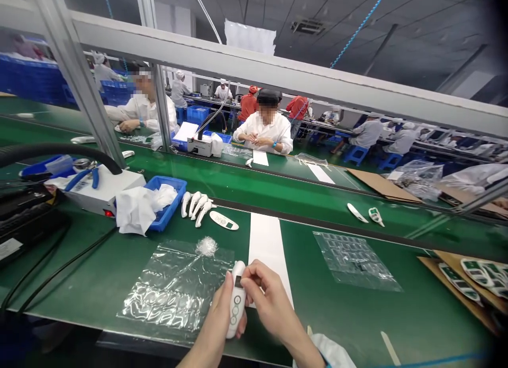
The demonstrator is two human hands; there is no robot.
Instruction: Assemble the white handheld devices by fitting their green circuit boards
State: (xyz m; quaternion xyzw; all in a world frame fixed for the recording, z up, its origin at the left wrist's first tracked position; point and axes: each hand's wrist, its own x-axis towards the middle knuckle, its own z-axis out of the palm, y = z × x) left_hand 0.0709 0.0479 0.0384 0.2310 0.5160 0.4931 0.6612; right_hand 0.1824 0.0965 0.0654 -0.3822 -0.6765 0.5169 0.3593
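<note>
One device (235,307), clasped by left fingers (227,288), right fingers (256,272) bunched at screen (238,281), hold unclear

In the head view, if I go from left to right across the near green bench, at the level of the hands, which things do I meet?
Wrinkled clear plastic sheet → white handheld device → right hand → clear plastic sheet with rows of rectangles → cardboard bearing white casings.
</note>
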